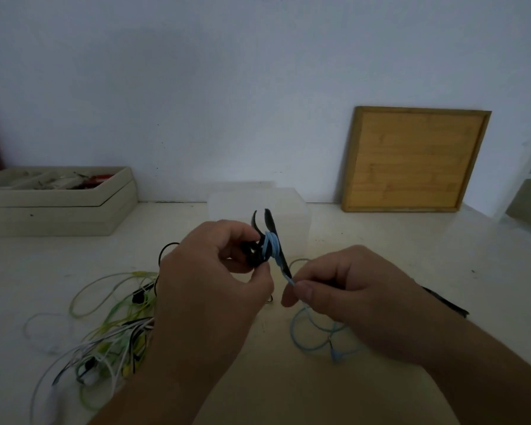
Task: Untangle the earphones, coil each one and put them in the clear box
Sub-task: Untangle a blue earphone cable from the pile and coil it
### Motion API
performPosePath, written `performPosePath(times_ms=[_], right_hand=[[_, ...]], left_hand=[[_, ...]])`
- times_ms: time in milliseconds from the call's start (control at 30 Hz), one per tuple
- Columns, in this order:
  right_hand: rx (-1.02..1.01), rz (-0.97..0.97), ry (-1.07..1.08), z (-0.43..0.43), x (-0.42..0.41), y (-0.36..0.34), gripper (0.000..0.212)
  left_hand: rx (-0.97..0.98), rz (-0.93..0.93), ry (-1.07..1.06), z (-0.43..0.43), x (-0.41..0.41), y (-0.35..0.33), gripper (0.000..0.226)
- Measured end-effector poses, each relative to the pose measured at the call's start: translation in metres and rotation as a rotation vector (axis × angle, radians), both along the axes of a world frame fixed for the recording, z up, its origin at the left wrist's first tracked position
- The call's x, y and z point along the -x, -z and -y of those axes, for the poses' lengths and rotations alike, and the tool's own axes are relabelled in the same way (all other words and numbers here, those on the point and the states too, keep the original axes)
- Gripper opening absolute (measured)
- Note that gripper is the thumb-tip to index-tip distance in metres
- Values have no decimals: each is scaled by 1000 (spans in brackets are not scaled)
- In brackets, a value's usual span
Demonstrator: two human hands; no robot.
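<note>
My left hand [210, 271] grips a black earphone bundle [258, 250] with light blue cable wound round it, held above the table in front of the clear box [292, 207]. My right hand [344, 289] pinches the light blue cable [311, 335] just below the bundle; the rest of it hangs in loops to the table with its plug at the bottom. A tangle of green, white and black earphones [111, 338] lies at the lower left, partly hidden by my left forearm.
A beige tray [59, 204] holding small items stands at the back left against the wall. A framed wooden board [414, 161] leans on the wall at the back right. A black strip [445, 302] lies on the table behind my right wrist.
</note>
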State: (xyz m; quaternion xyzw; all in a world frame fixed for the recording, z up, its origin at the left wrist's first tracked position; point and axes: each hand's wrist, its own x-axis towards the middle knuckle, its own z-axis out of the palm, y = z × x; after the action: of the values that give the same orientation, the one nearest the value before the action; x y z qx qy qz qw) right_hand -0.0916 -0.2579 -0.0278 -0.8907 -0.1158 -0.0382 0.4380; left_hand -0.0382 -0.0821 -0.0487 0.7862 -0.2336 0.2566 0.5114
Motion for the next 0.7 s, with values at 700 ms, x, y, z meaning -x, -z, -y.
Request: performPosePath(times_ms=[700], right_hand=[[-58, 292, 347, 16, -2, -9, 6]], left_hand=[[-142, -153, 395, 3, 9, -1, 31]])
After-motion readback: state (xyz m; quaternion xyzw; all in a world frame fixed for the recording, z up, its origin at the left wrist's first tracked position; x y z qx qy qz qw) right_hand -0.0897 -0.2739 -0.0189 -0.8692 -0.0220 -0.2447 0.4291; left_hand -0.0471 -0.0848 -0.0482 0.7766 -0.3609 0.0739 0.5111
